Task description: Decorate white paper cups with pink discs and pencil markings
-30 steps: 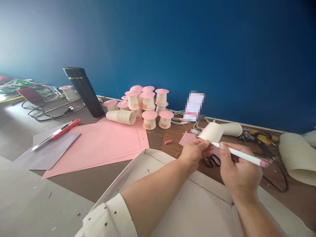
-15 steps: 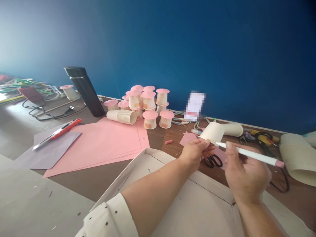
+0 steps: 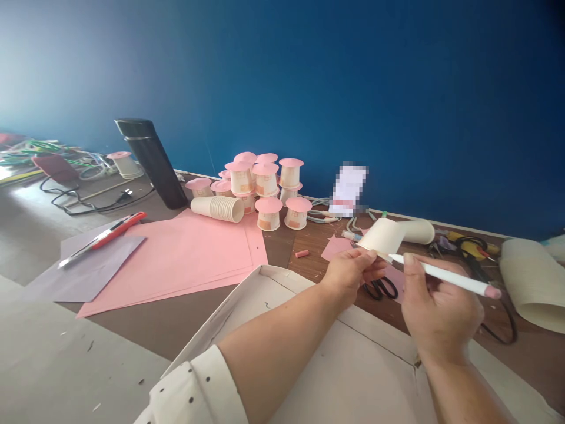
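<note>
Inspected a brown worktop [image 3: 145,321] set along a blue wall [image 3: 273,70], and noted a paler grey surface [image 3: 79,365] at near left, strewn with small dark and white flecks. Recorded pink sheets [image 3: 185,256] left of centre, overlapping lilac paper [image 3: 106,277] farther left, with a red-handled knife [image 3: 106,235] across the latter. Logged a small pink cap [image 3: 302,254] near the centre, pink scraps [image 3: 336,247] to its right, and black cord [image 3: 380,288] coiled below the hands.

Found a shallow pale tray [image 3: 335,377] at the near side, ruled with dark lines and partly covered by the left forearm. Counted among containers a black bottle [image 3: 154,168], lidded, standing far left of centre; could not see its contents. Noted pink-topped cups [image 3: 268,215] at far centre, some stacked on others, and a row of nested cups [image 3: 218,209] lying sideways just to the left, each mostly inside the next. Noted larger pale cups [image 3: 529,282] lying at far right.

Located the white cup [image 3: 382,237] right of centre, tilted, just in front of another pale cup [image 3: 419,231]. Observed left hand [image 3: 351,271], fingers pinching the white cup at its rim; right hand [image 3: 441,306], fingers closed around a white marker [image 3: 457,280], tip at the rim. Could not tell contact there.
</note>
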Available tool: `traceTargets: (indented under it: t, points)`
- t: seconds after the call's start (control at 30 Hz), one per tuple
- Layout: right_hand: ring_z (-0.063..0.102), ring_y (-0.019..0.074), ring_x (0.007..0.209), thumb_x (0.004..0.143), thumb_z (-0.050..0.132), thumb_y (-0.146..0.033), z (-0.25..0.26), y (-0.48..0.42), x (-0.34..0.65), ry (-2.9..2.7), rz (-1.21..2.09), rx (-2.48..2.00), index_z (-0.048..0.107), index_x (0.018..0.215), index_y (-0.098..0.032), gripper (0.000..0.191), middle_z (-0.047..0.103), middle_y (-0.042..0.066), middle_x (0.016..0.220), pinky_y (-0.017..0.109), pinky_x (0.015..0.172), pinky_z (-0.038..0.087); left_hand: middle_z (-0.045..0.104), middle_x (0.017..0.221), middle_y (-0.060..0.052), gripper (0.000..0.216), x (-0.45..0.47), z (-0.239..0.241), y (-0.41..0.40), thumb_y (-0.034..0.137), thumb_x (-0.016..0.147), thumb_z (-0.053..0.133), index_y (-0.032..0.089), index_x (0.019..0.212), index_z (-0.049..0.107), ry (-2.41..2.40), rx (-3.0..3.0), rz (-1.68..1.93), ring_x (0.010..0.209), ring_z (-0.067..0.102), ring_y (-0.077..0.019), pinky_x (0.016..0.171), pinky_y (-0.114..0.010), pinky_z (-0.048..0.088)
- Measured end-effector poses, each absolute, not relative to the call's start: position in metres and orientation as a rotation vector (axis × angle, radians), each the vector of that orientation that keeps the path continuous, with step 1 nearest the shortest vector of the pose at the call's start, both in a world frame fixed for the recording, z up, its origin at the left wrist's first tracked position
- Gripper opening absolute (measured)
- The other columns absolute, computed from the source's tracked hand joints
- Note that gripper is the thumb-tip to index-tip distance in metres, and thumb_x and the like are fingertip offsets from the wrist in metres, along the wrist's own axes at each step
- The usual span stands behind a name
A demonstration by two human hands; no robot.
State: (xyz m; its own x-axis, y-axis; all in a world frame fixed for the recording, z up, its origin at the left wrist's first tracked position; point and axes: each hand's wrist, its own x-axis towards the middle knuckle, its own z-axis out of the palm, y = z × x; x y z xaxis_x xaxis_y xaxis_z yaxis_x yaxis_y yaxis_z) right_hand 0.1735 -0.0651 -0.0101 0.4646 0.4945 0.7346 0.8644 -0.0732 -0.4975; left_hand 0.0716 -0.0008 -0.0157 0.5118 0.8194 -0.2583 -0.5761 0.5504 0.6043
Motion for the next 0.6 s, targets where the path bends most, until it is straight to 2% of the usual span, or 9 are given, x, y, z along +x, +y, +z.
traceTargets:
  t: [0.33, 0.6]
  points:
    - [0.066, 0.0188, 0.073, 0.090, 0.058, -0.045, -0.0127, -0.0645, 0.1740, -1.241, -0.480, -1.651, 0.070, 0.088, -0.015, 0.032, 0.072, 0.010, 0.083, 0.029, 0.065, 0.047, 0.066, 0.078, -0.007, 0.016, 0.0715, -0.0163, -0.0009, 0.011, 0.089, 0.060, 0.009, 0.074, 0.066, 0.561, 0.467, 0.884, 0.075, 0.065, -0.0130, 0.085, -0.032, 0.051]
    - [0.064, 0.0175, 0.072, 0.091, 0.057, -0.042, -0.0133, -0.0638, 0.1746, -1.272, -0.478, -1.624, 0.069, 0.089, -0.015, 0.029, 0.070, 0.009, 0.084, 0.028, 0.066, 0.046, 0.065, 0.077, -0.007, 0.014, 0.0719, -0.0158, -0.0012, 0.012, 0.087, 0.063, 0.009, 0.073, 0.066, 0.563, 0.463, 0.887, 0.073, 0.064, -0.0128, 0.086, -0.033, 0.051]
